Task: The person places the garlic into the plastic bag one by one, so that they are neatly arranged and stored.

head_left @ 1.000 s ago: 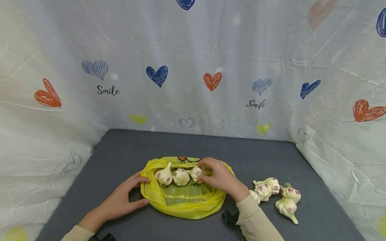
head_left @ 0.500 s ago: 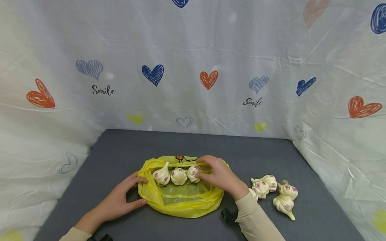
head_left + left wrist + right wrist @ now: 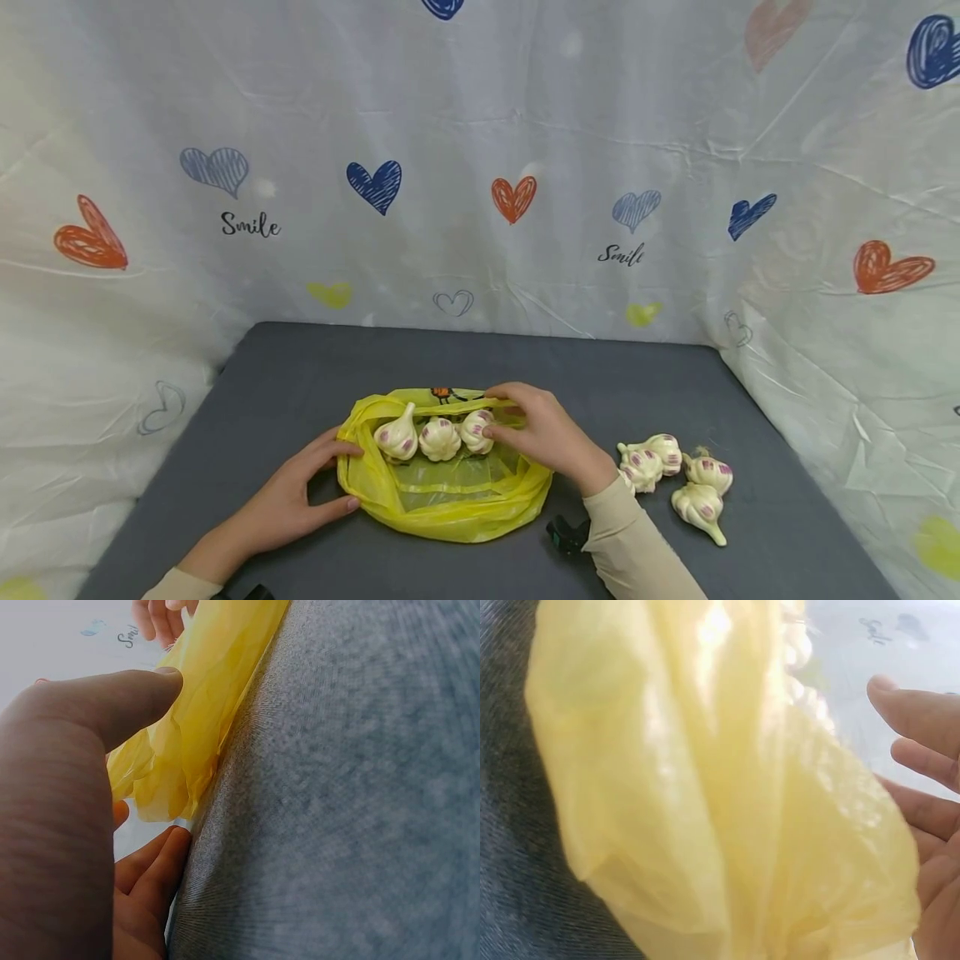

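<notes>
Grey counter (image 3: 322, 358), lower frame. Yellow bag (image 3: 465, 518), lower centre, mouth gaping. Left hand (image 3: 300, 493) at its left edge, fingers wide of thumb, probably bracing the mouth. Right hand (image 3: 547, 435) over its right rim, fingers spread, gripping nothing. Three bulbs (image 3: 439, 439) inside, far side, rightmost by right thumb; loose bulbs (image 3: 697, 504), lower right.

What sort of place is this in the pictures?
Probably a small staged filming booth: a heart-printed sheet hangs along the back and sides of a grey table, which bears a yellow bag and garlic.
</notes>
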Available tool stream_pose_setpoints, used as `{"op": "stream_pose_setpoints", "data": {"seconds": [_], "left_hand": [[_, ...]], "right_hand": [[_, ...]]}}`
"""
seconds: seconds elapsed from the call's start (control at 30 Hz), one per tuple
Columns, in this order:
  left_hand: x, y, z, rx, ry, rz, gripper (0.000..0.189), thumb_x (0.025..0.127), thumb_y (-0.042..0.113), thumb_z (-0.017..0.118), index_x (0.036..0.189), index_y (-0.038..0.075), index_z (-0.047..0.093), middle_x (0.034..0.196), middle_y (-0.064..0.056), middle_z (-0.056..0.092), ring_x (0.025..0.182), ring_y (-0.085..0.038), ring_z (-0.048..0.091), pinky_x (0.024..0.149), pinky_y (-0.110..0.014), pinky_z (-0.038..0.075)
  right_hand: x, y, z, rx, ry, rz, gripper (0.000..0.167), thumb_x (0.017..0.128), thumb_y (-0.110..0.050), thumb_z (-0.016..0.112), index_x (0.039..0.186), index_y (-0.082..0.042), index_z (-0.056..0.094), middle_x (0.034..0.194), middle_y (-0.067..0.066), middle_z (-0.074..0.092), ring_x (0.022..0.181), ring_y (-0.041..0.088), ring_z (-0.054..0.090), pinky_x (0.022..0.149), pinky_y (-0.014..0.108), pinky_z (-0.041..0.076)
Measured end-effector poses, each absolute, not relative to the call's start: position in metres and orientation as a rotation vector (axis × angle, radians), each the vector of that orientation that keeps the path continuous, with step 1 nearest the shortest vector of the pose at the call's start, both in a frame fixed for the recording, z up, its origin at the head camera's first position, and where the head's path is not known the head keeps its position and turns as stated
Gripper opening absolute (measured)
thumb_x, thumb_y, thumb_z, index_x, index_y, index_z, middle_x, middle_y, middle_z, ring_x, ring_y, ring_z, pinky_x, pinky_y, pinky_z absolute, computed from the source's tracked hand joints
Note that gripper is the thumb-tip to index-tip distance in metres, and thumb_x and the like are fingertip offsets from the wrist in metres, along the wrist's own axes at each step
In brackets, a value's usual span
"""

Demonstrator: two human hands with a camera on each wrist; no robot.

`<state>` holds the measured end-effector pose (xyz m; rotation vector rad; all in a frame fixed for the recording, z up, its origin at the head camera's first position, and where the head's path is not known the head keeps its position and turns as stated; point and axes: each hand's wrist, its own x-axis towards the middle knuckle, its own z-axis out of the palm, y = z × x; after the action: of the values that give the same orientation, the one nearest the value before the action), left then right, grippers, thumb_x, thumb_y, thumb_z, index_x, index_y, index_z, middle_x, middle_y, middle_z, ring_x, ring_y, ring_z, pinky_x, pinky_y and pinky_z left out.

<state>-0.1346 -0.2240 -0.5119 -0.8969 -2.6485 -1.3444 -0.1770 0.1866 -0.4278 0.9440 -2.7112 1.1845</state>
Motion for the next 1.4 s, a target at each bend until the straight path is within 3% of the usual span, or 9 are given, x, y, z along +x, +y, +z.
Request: {"op": "stream_pose_setpoints", "data": {"seconds": [0.17,0.47,0.6,0.7,1.0,1.27,1.4], "left_hand": [[-0.134,-0.224,-0.511,-0.894,-2.652,-1.343,0.053,0.099,0.036,0.086,0.146,0.034,0.062,0.172,-0.018,0.037,0.153,-0.036,0.042,0.106,-0.027,0.056],[-0.134,-0.223,-0.511,-0.902,-2.639,-1.342,0.053,0.099,0.034,0.086,0.145,0.033,0.062,0.171,-0.017,0.038,0.155,-0.015,0.039,0.106,-0.027,0.056],[-0.134,-0.222,-0.509,-0.895,-2.654,-1.327,0.053,0.099,0.035,0.086,0.145,0.034,0.062,0.171,-0.018,0.038,0.153,-0.032,0.042,0.105,-0.028,0.057],[-0.134,-0.222,-0.510,-0.892,-2.659,-1.317,0.053,0.098,0.035,0.086,0.145,0.034,0.062,0.171,-0.020,0.038,0.153,-0.035,0.042,0.105,-0.029,0.057],[-0.133,-0.224,-0.511,-0.884,-2.645,-1.290,0.054,0.097,0.032,0.088,0.145,0.035,0.062,0.170,-0.019,0.040,0.154,-0.009,0.036,0.104,-0.025,0.056],[-0.132,-0.225,-0.511,-0.882,-2.626,-1.301,0.054,0.097,0.031,0.088,0.144,0.035,0.063,0.169,-0.017,0.042,0.152,-0.001,0.036,0.104,-0.022,0.055],[-0.134,-0.224,-0.511,-0.892,-2.632,-1.299,0.053,0.097,0.031,0.088,0.144,0.034,0.063,0.169,-0.017,0.042,0.152,-0.005,0.038,0.103,-0.024,0.056]], "right_hand": [[-0.173,0.188,-0.419,0.919,-2.686,1.178,0.045,0.101,-0.018,0.083,0.141,-0.004,0.069,0.139,0.016,0.069,0.126,0.040,0.068,0.103,0.054,0.059],[-0.174,0.208,-0.407,0.825,-2.673,1.214,0.043,0.099,-0.023,0.086,0.139,-0.017,0.072,0.136,0.000,0.071,0.128,0.028,0.068,0.106,0.048,0.058],[-0.172,0.224,-0.401,0.741,-2.683,1.244,0.043,0.100,-0.028,0.085,0.140,-0.019,0.072,0.139,0.000,0.070,0.125,0.031,0.070,0.105,0.052,0.059],[-0.171,0.236,-0.396,0.700,-2.674,1.286,0.043,0.101,-0.032,0.084,0.141,-0.020,0.072,0.140,0.002,0.070,0.123,0.037,0.071,0.103,0.057,0.059],[-0.167,0.260,-0.381,0.648,-2.727,1.333,0.046,0.101,-0.037,0.083,0.143,-0.026,0.070,0.145,-0.002,0.067,0.126,0.035,0.069,0.102,0.052,0.060],[-0.166,0.269,-0.379,0.686,-2.725,1.338,0.049,0.101,-0.034,0.084,0.146,-0.022,0.068,0.147,0.000,0.066,0.129,0.035,0.067,0.107,0.053,0.057],[-0.162,0.275,-0.381,0.690,-2.711,1.353,0.049,0.101,-0.031,0.083,0.147,-0.023,0.067,0.151,0.003,0.064,0.131,0.035,0.067,0.107,0.054,0.057]]}}
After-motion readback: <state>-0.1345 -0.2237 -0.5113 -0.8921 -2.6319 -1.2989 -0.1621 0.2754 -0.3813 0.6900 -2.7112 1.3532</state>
